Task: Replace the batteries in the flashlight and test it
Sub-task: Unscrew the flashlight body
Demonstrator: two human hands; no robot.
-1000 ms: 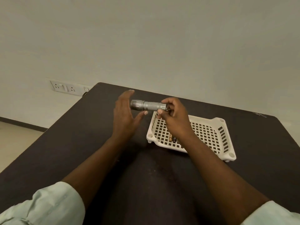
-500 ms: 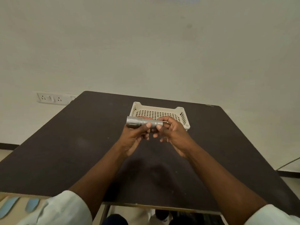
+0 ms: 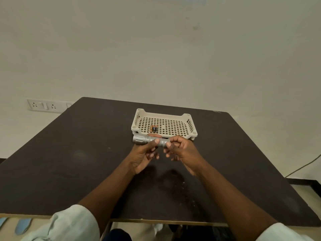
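Both hands clamp the flashlight — left hand steadies the barrel, right hand fingers should twist the tail cap squarely — above the worktop.

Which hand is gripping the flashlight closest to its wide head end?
The left hand. It wraps the flashlight just behind the flared head, while the right hand pinches the narrow tail end.
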